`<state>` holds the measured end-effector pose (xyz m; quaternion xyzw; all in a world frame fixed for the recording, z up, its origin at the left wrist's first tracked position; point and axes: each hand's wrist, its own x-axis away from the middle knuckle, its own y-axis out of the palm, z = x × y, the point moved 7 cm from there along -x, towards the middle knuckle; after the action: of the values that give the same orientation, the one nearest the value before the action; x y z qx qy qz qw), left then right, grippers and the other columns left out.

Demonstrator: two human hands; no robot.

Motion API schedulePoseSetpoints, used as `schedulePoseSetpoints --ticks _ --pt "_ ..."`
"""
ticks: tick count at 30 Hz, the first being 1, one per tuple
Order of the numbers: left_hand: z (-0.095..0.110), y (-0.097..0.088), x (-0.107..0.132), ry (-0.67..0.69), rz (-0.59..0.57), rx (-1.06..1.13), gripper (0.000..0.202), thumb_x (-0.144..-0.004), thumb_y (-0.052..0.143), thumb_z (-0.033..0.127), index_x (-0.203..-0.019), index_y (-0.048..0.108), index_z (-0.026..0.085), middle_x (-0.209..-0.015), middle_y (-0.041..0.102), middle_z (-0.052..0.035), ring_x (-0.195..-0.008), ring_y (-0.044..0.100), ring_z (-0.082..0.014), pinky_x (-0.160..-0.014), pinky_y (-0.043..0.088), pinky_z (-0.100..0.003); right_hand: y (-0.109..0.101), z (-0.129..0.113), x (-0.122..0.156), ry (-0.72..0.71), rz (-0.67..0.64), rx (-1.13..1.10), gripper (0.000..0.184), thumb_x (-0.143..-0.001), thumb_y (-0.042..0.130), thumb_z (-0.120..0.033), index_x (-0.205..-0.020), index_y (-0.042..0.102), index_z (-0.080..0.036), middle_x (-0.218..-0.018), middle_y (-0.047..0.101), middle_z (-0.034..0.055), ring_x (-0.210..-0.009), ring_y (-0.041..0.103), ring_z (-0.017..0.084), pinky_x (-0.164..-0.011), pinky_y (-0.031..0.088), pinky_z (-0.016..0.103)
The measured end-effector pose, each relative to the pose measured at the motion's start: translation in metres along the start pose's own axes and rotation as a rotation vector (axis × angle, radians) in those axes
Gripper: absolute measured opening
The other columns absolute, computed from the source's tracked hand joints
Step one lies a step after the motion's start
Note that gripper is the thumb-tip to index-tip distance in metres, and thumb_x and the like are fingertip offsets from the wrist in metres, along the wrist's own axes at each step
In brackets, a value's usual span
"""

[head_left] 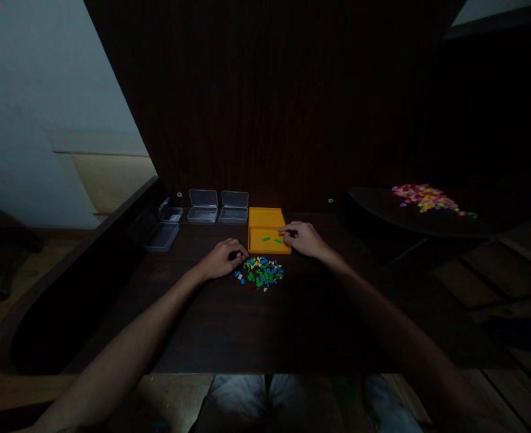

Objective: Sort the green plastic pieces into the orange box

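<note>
A yellow box [269,249] lies with its lid [266,216] folded back on a dark table. Two small green bricks [266,239] rest inside it. My right hand [305,238] is over the box's right side, its fingertips above the tray, index finger stretched out and apart from the thumb; no piece shows in it. In front of the box spreads a pile of small toy bricks [263,274], mostly green and blue, some yellow and white. Beside the pile's left edge, my left hand [222,258] rests on the table with loosely bent fingers, thumb apart, nothing visible in them.
Two clear plastic boxes [202,214] with raised lids stand left of the yellow box. Another clear box [162,236] and a smaller clear case [172,214] lie farther left. Pink and yellow pieces [427,197] are heaped on a dark side shelf [382,207] at right.
</note>
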<state>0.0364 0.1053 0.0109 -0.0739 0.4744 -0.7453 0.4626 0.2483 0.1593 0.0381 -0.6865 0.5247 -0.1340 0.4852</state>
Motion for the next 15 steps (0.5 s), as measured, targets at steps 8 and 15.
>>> schedulePoseSetpoints --ticks 8,15 --pt "0.001 0.001 0.002 0.006 -0.006 0.007 0.016 -0.085 0.056 0.020 -0.092 0.071 0.018 -0.081 0.063 -0.0036 -0.081 0.059 -0.0174 -0.077 0.047 -0.030 0.008 -0.002 0.060 0.065 0.185 -0.240 0.025 -0.083 0.056 -0.028 -0.084 0.078 -0.015 -0.055 0.061 -0.0003 -0.046 0.044 0.010 -0.046 0.035 0.022" --pt "0.005 0.002 0.004 0.014 -0.033 0.009 0.020 -0.085 0.058 0.023 -0.097 0.072 0.018 -0.079 0.060 -0.0034 -0.081 0.058 -0.0182 -0.080 0.046 -0.032 0.023 -0.019 0.076 -0.046 0.039 -0.195 0.023 -0.082 0.058 -0.025 -0.092 0.077 -0.018 -0.051 0.055 -0.0034 -0.044 0.043 0.009 -0.049 0.036 0.021"
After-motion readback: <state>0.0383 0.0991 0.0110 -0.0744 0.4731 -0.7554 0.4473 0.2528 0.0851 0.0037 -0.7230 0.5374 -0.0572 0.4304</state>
